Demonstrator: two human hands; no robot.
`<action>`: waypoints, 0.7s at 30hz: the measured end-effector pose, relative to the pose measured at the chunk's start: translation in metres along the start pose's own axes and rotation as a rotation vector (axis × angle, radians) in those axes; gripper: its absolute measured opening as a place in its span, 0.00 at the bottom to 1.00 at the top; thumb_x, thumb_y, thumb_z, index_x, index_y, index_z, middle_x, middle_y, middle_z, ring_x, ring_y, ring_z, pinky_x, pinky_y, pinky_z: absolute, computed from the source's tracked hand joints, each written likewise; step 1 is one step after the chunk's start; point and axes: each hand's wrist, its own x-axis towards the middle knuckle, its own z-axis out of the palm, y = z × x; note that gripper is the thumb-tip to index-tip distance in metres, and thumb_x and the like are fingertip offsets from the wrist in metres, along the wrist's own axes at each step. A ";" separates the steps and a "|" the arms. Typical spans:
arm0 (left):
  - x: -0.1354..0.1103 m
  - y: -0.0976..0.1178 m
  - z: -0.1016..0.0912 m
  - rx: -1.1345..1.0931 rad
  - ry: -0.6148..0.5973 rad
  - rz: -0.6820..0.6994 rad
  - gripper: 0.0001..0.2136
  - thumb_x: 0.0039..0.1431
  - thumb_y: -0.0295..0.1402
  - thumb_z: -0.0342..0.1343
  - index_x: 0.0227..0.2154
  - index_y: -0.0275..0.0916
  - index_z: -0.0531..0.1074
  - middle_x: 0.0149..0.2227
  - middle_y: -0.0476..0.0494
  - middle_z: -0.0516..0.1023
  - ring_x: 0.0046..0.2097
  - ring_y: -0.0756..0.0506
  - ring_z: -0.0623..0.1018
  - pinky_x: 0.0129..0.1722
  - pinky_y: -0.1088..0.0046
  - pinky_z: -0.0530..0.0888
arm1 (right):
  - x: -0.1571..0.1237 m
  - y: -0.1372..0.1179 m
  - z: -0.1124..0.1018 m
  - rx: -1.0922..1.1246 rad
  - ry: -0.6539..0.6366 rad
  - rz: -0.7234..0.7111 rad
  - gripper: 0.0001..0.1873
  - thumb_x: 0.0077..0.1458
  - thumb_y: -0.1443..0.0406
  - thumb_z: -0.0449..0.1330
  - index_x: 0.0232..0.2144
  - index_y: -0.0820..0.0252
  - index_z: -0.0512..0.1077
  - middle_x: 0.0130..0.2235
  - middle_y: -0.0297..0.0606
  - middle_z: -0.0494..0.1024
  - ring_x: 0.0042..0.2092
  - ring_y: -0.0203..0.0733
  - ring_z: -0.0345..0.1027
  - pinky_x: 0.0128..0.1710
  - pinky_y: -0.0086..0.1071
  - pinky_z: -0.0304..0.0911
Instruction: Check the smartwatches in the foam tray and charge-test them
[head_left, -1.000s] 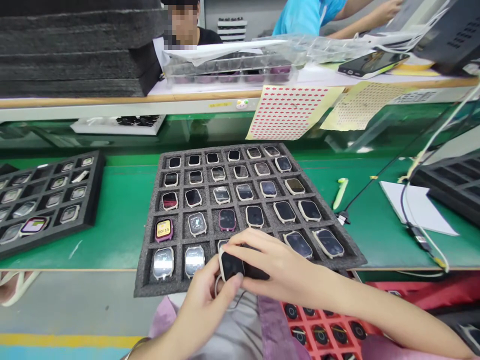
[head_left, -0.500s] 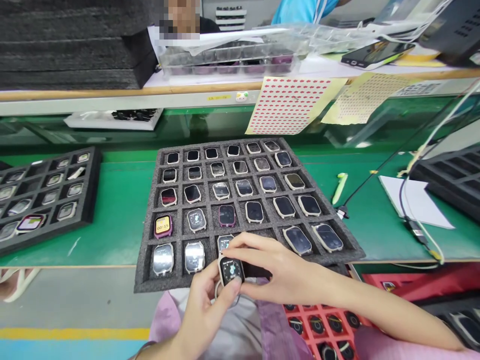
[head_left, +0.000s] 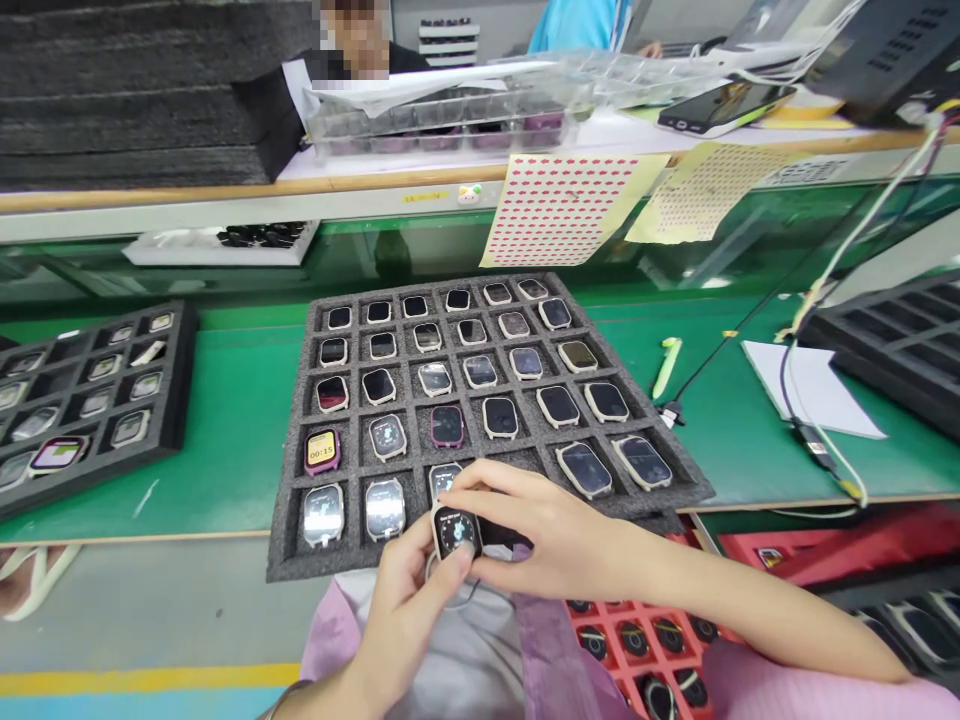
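A smartwatch [head_left: 455,530] with a lit dial and a pale case is gripped between both hands at the near edge of a grey foam tray [head_left: 279,525]. My left hand [head_left: 409,590] pinches it from below, the thumb on its screen. The fingers of my right hand [head_left: 532,530] close on its right side and top edge. A thin white cable loops beneath the watch, partly hidden by the fingers. Behind it, another lit watch [head_left: 445,482] sits in a tray slot. Several strapless watches fill the tray, among them a purple-cased one [head_left: 322,450] showing 00:15.
Another foam tray of watches [head_left: 180,400] lies at the left. At the right are a green pen [head_left: 666,368], black cables [head_left: 671,410] and white paper [head_left: 814,390]. A red tray [head_left: 611,640] sits below the bench edge. Sticker sheets [head_left: 574,210] hang from the shelf.
The camera view has shifted slightly, so the bench contents appear a little further left. Both hands keep their hold on the watch, with barely any change in grip.
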 end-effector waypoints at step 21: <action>-0.002 0.002 0.002 0.077 -0.014 -0.006 0.09 0.61 0.37 0.53 0.39 0.38 0.71 0.34 0.49 0.71 0.38 0.47 0.69 0.44 0.73 0.67 | -0.005 0.002 0.005 -0.044 0.036 -0.026 0.20 0.56 0.67 0.59 0.52 0.66 0.66 0.46 0.45 0.69 0.45 0.42 0.66 0.44 0.34 0.67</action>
